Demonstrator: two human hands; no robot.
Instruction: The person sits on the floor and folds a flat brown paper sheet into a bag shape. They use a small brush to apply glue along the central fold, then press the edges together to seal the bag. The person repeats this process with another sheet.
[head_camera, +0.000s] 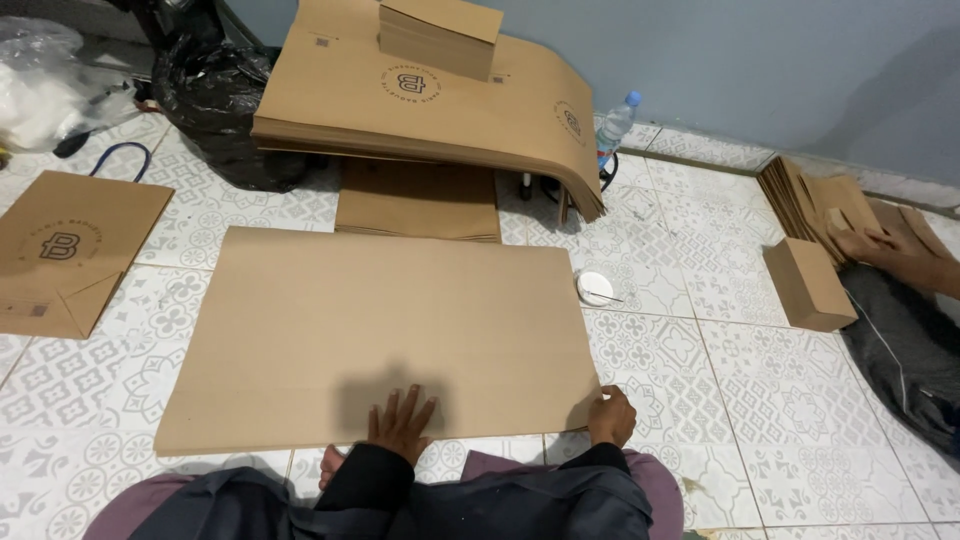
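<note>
Down on the tiled floor (700, 330), a large brown sheet (380, 330) lies flat in front of the seated person. The left hand (400, 425) presses palm-down on the sheet's near edge, fingers (415, 405) spread apart and flat. The right hand (610, 415) sits at the sheet's near right corner, its fingers curled together on that corner. Beyond the sheet's far edge, a thick stack of brown sheets (420, 100) droops over something beneath, with a smaller bundle (440, 35) on top. A small white dish (594, 288) rests just off the sheet's right edge. Left of the sheet lies a paper bag (65, 250). Well to its right, another person's hand (860, 245) touches a fanned pile of folded bags (800, 195).
</note>
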